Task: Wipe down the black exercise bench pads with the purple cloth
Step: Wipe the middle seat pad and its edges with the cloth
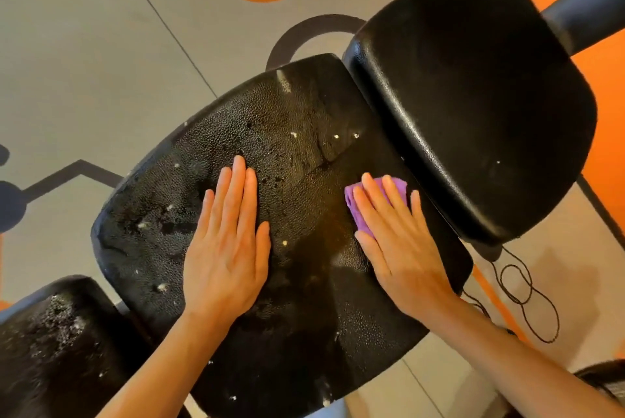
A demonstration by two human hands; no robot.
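Right hand (402,248) flat, fingers straight, pressing cloth (372,201) onto middle pad (304,153), right side. Left hand (226,248) flat, bracing. Flecks remain left of cloth; near pad (50,343) looks unwiped.

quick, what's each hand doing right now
Left hand: open, flat on the middle bench pad, holding nothing.
Right hand: open, straight fingers pressing the purple cloth onto the same pad.
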